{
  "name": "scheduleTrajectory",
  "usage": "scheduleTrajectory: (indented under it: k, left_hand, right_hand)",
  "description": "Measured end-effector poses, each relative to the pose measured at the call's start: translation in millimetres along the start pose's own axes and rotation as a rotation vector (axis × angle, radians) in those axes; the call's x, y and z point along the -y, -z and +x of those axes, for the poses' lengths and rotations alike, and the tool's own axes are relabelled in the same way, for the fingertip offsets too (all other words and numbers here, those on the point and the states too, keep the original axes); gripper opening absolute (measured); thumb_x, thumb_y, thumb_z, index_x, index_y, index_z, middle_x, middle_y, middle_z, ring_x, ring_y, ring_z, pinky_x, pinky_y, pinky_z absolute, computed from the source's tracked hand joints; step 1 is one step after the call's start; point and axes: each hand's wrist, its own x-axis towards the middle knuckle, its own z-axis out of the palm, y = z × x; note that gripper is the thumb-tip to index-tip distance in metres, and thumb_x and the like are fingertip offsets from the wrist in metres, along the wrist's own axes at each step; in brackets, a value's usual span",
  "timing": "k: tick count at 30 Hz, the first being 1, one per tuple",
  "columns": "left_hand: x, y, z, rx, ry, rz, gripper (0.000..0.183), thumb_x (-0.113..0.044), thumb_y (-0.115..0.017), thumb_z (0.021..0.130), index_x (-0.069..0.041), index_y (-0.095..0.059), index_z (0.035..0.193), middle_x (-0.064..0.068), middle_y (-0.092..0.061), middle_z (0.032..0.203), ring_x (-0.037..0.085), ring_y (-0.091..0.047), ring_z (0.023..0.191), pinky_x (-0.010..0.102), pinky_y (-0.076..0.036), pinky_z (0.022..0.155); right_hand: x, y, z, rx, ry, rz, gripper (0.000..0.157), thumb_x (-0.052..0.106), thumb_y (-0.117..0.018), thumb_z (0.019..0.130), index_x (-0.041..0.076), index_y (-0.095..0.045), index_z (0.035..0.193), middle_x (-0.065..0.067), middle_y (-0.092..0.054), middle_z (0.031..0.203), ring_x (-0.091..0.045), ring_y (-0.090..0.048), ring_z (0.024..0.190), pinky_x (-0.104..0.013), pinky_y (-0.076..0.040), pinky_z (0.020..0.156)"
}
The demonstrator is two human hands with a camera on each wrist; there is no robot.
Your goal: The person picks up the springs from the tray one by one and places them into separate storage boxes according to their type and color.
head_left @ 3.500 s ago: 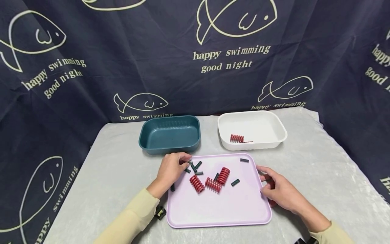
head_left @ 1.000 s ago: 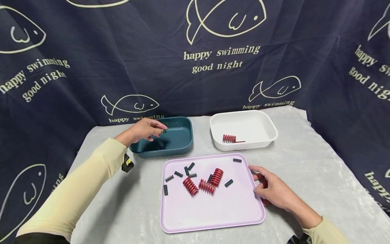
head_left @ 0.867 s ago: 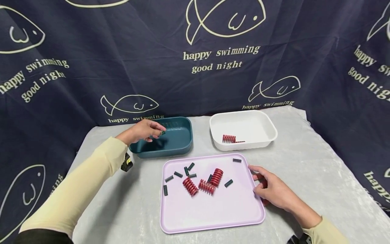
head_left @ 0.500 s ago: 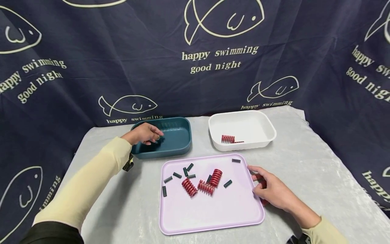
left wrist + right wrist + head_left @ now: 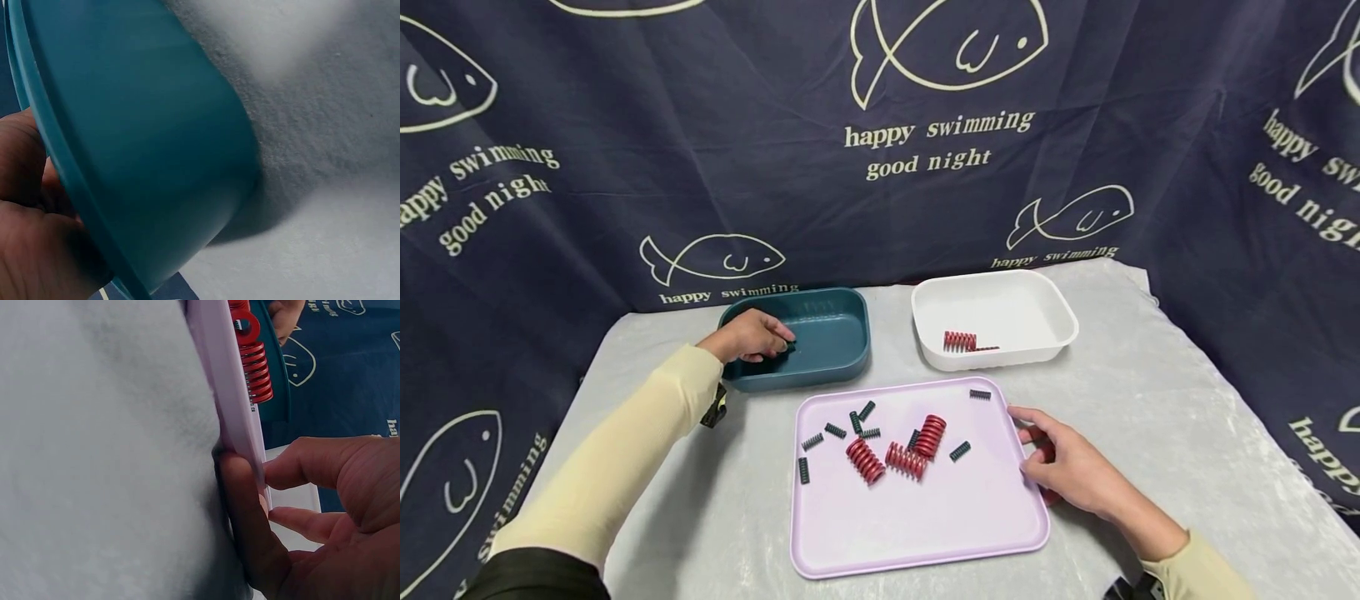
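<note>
In the head view my left hand is down inside the teal bin, pinching a small dark green spring close over the bin's floor. The left wrist view shows only part of that hand behind the bin's wall, and the spring is hidden there. My right hand grips the right edge of the lilac tray, fingers on the edge in the right wrist view. Several small dark green springs lie scattered on the tray, with larger red springs among them at its middle.
A white bin stands at the back right of the table, with red springs inside. The two bins stand side by side behind the tray. A dark blue curtain with fish prints closes off the back and sides.
My left hand has gone from the tray's upper left corner to the teal bin with a small green spring, then lowered into it. The right hand still holds the tray's edge.
</note>
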Motion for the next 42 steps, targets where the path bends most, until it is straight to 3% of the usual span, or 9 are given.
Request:
scheduleTrajectory:
  k: [9,14,16,19,22,28,32,42]
  left_hand:
    - [4.4,3.8,-4.4,-0.001,-0.015,-0.060,0.038,0.000,-0.063,0.095,0.007,-0.064,0.133,0.001,-0.063,0.077,0.010,-0.055,0.066,0.023,-0.052,0.056]
    - [-0.4,9.3,-13.2,-0.006,-0.068,-0.094,0.038,-0.007,-0.063,0.101,0.005,-0.061,0.137,0.013,-0.072,0.105,0.018,-0.062,0.082,0.026,-0.052,0.060]
    - [-4.8,9.5,-18.4,-0.006,-0.101,-0.108,0.040,-0.011,-0.063,0.103,0.003,-0.059,0.140,0.018,-0.070,0.120,0.026,-0.064,0.094,0.031,-0.055,0.066]
    - [-11.8,6.9,-26.8,-0.012,-0.142,-0.130,0.042,-0.017,-0.065,0.102,-0.001,-0.061,0.141,0.016,-0.067,0.128,0.034,-0.060,0.110,0.041,-0.056,0.077]
    - [-18.9,1.5,-37.9,-0.017,-0.171,-0.140,0.042,-0.023,-0.071,0.100,-0.008,-0.065,0.138,0.011,-0.067,0.127,0.036,-0.058,0.116,0.047,-0.056,0.080]
    - [-28.8,-15.0,-60.9,0.004,-0.254,-0.146,0.037,-0.026,-0.076,0.096,-0.015,-0.071,0.131,0.009,-0.067,0.125,0.028,-0.062,0.108,0.040,-0.055,0.066]
    - [-34.2,-27.5,-73.6,0.024,-0.302,-0.167,0.036,-0.025,-0.078,0.094,-0.017,-0.073,0.128,0.010,-0.068,0.126,0.029,-0.064,0.103,0.039,-0.055,0.061]
    - [-43.7,-53.9,-94.3,0.137,-0.351,-0.246,0.035,-0.016,-0.078,0.094,-0.011,-0.073,0.127,0.008,-0.070,0.126,0.030,-0.066,0.107,0.044,-0.063,0.071]
  right_hand:
    - [-1.9,0.2,2.3,0.004,0.029,-0.008,0.075,-0.013,-0.065,0.082,0.000,-0.043,0.152,-0.020,-0.059,0.119,-0.021,-0.059,0.076,-0.038,-0.056,0.044]
    - [-1.2,0.1,2.6,0.004,0.027,-0.015,0.075,-0.013,-0.064,0.081,0.000,-0.042,0.152,-0.019,-0.058,0.119,-0.020,-0.059,0.077,-0.038,-0.056,0.045]
    - [-0.6,0.1,2.6,0.003,0.022,-0.016,0.075,-0.013,-0.064,0.082,0.000,-0.042,0.152,-0.019,-0.058,0.119,-0.021,-0.059,0.078,-0.037,-0.056,0.045]
    - [0.1,0.2,2.6,0.002,0.017,-0.016,0.075,-0.013,-0.064,0.082,0.000,-0.042,0.152,-0.019,-0.058,0.120,-0.022,-0.059,0.079,-0.037,-0.056,0.045]
    - [0.2,0.2,2.8,0.005,0.017,-0.014,0.075,-0.013,-0.065,0.082,0.000,-0.042,0.153,-0.020,-0.058,0.120,-0.022,-0.060,0.079,-0.038,-0.056,0.046]
    - [-0.2,-0.1,2.5,0.010,0.015,-0.002,0.075,-0.012,-0.065,0.083,-0.001,-0.041,0.153,-0.020,-0.057,0.121,-0.021,-0.060,0.079,-0.038,-0.056,0.045]
    - [-0.1,-0.4,2.5,0.012,0.014,-0.001,0.075,-0.012,-0.064,0.083,-0.001,-0.040,0.153,-0.020,-0.057,0.121,-0.020,-0.060,0.079,-0.038,-0.056,0.045]
    - [-0.6,-0.6,2.6,0.016,0.002,0.009,0.075,-0.012,-0.063,0.083,-0.002,-0.039,0.153,-0.021,-0.056,0.122,-0.021,-0.059,0.080,-0.039,-0.057,0.046]
